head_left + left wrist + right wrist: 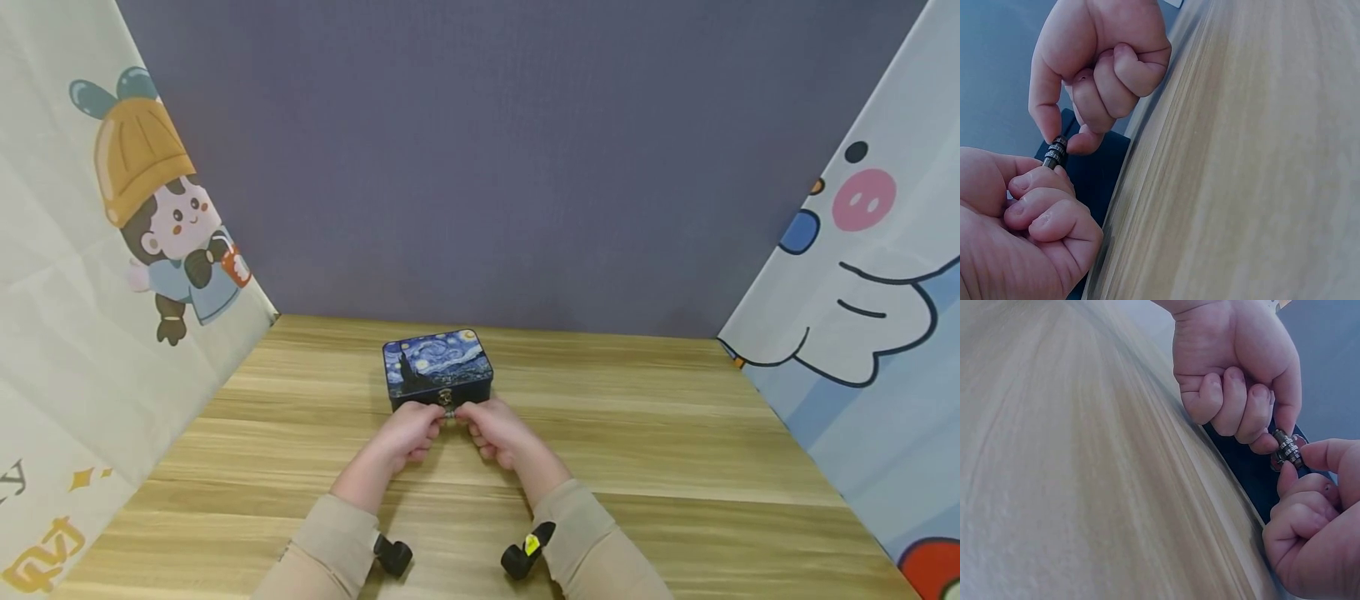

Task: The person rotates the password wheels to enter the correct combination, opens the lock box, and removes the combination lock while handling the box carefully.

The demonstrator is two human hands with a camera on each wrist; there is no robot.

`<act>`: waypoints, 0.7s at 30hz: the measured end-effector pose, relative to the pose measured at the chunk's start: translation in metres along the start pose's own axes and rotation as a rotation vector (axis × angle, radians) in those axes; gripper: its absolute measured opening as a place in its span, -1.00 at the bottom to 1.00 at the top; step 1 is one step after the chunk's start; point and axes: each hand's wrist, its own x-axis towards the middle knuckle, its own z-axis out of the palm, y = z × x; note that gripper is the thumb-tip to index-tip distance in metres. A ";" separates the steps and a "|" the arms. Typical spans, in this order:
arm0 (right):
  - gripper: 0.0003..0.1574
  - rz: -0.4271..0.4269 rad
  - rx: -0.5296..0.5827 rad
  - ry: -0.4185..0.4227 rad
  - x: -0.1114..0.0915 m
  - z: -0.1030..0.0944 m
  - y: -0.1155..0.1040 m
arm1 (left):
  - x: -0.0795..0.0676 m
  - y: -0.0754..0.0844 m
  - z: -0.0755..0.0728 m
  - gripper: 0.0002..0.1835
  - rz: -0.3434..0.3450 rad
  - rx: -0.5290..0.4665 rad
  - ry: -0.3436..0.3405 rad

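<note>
A small metal combination padlock (1055, 152) with ridged number dials hangs at the gold-coloured clasp (446, 396) of a dark tin box (438, 364). Its lid carries a swirling blue night-sky painting with a yellow moon. My left hand (409, 431) pinches one end of the padlock between thumb and index finger. From the other side, my right hand (500, 431) pinches the opposite end in the same way. In both wrist views the remaining fingers of each hand are curled into the palm. Fingertips cover both ends of the lock.
The box stands on a wood-grain table (637, 433), towards its back edge. A grey-purple panel (480, 167) rises behind. Printed cloths hang at the left (60, 292) and right (885, 333) sides. Black wrist cameras sit at both sleeves.
</note>
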 end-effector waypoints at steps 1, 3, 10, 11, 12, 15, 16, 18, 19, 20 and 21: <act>-0.74 -0.002 -0.005 0.000 0.000 0.000 0.000 | 0.000 0.000 0.000 -0.72 -0.001 0.001 0.000; -0.73 -0.005 -0.011 0.001 0.000 0.000 0.000 | 0.000 0.000 0.000 -0.72 -0.002 0.001 0.001; -0.69 -0.010 -0.033 0.007 0.000 0.000 0.000 | 0.001 0.000 0.000 -0.72 -0.008 -0.003 0.008; -0.69 -0.010 -0.035 0.007 0.000 0.000 0.000 | 0.002 0.000 0.000 -0.72 -0.007 -0.002 0.009; -0.69 -0.009 -0.036 0.007 0.000 0.000 0.001 | 0.001 0.000 0.000 -0.72 -0.005 -0.002 0.011; -0.69 -0.010 -0.040 0.006 0.000 0.000 0.001 | 0.001 0.000 0.000 -0.73 -0.004 -0.003 0.014; -0.70 -0.010 -0.040 0.005 0.000 0.000 0.001 | 0.002 -0.001 0.000 -0.73 -0.004 -0.003 0.014; -0.70 -0.008 -0.039 0.003 0.000 0.000 0.000 | 0.002 -0.001 -0.001 -0.73 -0.002 -0.005 0.012; -0.70 -0.008 -0.039 0.003 0.000 0.000 0.000 | 0.002 -0.002 -0.001 -0.73 -0.002 -0.005 0.010; -0.70 -0.006 -0.038 0.003 0.000 0.000 0.000 | 0.002 -0.002 -0.001 -0.73 -0.001 -0.006 0.009; -0.70 -0.006 -0.038 0.002 0.000 0.000 0.000 | 0.003 -0.002 -0.001 -0.73 -0.003 -0.008 0.007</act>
